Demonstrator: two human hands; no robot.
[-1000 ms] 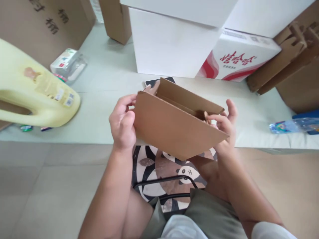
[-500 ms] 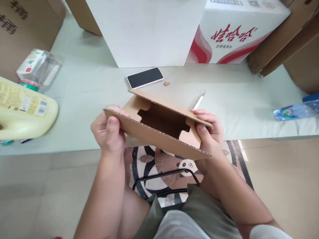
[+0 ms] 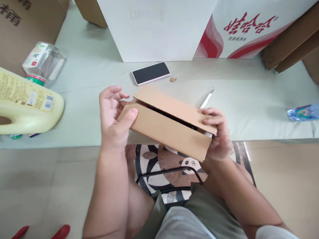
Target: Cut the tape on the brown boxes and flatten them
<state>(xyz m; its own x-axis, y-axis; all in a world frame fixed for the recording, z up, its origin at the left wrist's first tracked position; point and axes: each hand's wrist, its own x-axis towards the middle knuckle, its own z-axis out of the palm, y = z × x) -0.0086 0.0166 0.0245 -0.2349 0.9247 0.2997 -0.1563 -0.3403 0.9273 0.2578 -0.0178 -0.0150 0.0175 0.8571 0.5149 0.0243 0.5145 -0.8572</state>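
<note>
A small brown cardboard box (image 3: pixel 166 127) is held between both hands just in front of the table edge, its top flap folded nearly flat over a narrow dark gap. My left hand (image 3: pixel 113 116) grips its left end, thumb pressed on the front face and fingers curled behind. My right hand (image 3: pixel 218 136) clasps the right end, fingers lying on the top flap. A dark phone (image 3: pixel 151 73) with a pink edge lies face up on the table behind the box. A silvery knife or pen (image 3: pixel 206 98) lies just beyond my right hand.
A pale green table (image 3: pixel 249 106) carries a yellow jug (image 3: pixel 27 106) on its side at left, a clear jar (image 3: pixel 43 63), a white carton (image 3: pixel 157 30), a red-and-white carton (image 3: pixel 246 30), brown cartons at both back corners and a plastic bottle (image 3: pixel 302 113). A panda-print stool (image 3: pixel 171 169) stands below.
The box went from open and tilted to nearly closed: the top flap has been folded down. My left fingers have loosened off the end, and the view dipped slightly.
</note>
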